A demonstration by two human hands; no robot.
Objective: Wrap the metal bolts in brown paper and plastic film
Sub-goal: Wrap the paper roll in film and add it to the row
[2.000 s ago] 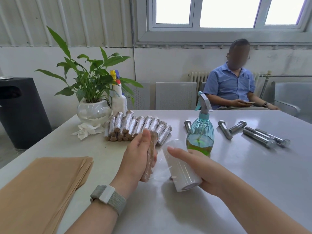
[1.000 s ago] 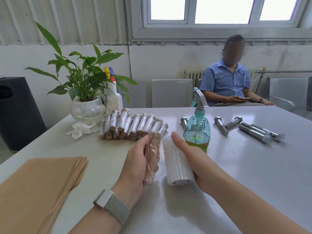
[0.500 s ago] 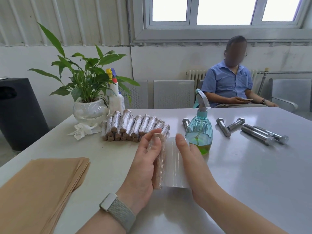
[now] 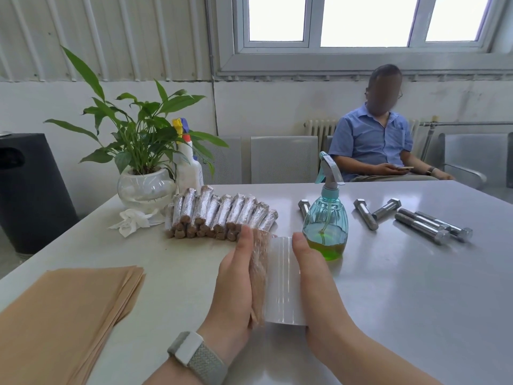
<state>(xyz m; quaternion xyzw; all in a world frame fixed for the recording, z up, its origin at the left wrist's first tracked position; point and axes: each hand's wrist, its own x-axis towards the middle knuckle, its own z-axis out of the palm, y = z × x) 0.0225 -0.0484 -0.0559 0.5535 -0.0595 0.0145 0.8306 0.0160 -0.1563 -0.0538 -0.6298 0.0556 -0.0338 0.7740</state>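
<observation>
Head view: left hand (image 4: 236, 284) grasps one wrapped bolt (image 4: 259, 273), right hand (image 4: 313, 279) grasps one film roll (image 4: 281, 282); five bare bolts (image 4: 416, 220).

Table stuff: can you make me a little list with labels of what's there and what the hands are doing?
left hand: holds a paper-wrapped bolt
right hand: holds the film roll against that bolt
done pile: wrapped bolts beside the plant
waiting: bare bolts, right of the spray bottle
paper: brown sheets stacked at the left
</observation>
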